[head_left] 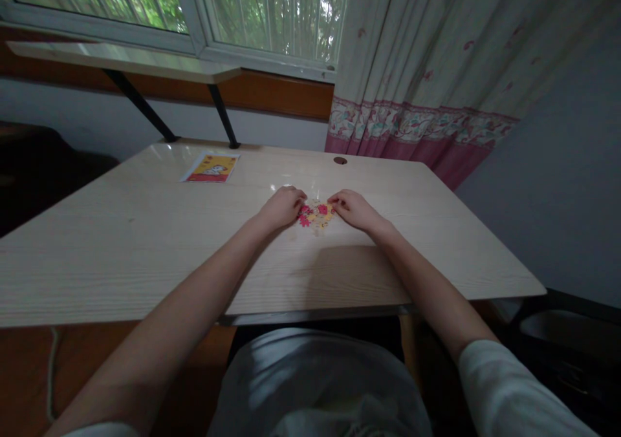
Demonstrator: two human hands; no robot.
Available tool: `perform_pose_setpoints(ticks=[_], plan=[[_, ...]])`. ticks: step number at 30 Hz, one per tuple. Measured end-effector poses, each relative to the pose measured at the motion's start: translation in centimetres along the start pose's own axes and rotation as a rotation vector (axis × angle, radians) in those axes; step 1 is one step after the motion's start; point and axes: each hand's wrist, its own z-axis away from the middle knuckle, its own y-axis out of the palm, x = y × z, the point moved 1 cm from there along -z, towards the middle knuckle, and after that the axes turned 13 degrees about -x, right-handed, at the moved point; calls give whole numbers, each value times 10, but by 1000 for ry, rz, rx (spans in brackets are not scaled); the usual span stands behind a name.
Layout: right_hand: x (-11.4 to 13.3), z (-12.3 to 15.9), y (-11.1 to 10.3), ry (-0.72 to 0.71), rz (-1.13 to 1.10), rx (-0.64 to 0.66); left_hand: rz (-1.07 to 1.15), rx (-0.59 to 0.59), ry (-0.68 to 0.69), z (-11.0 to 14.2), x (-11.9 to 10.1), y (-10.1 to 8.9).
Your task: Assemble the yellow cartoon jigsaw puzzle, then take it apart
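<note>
A small loose pile of jigsaw puzzle pieces (319, 215), red, yellow and pale, lies on the wooden desk (169, 243). My left hand (285, 205) rests at the pile's left edge. Its fingers are curled together beside the red pieces, and whatever is between the fingertips is hidden. On the other side, my right hand (356, 209) reaches in with thumb and fingers drawn together around a puzzle piece at the pile's right edge. Several pieces overlap one another, and their separate outlines are too small to count.
A picture card (212, 167) in yellow and red, showing a white animal, lies at the desk's back left. Black supports hold a raised shelf (130, 59) behind it. A round cable hole (340, 160) sits near the back edge. Patterned curtains (412, 120) hang behind the desk's right side.
</note>
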Motion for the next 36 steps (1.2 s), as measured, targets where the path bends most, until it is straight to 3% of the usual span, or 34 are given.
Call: perform_pose_setpoints(ticks=[4, 7, 11, 14, 18, 24, 29, 36], plan=[[-18, 0, -12, 28, 89, -42, 14, 57, 36, -3, 9, -22], [-28, 2, -16, 42, 142, -1, -28, 172, -16, -3, 19, -41], [-23, 3, -14, 39, 137, 77, -80, 223, -31, 12, 22, -53], [-10, 1, -9, 27, 89, 107, -19, 242, 41, 30, 16, -47], [-2, -1, -7, 4, 31, 115, 40, 169, 110, 48, 10, -33], [-32, 2, -12, 96, 94, -13, -13, 70, 121, 55, 2, -23], [-36, 13, 1, 202, 149, 197, -125, 153, 58, 56, -5, -16], [6, 7, 17, -28, 123, 323, -201, 260, 25, 53, -8, -16]])
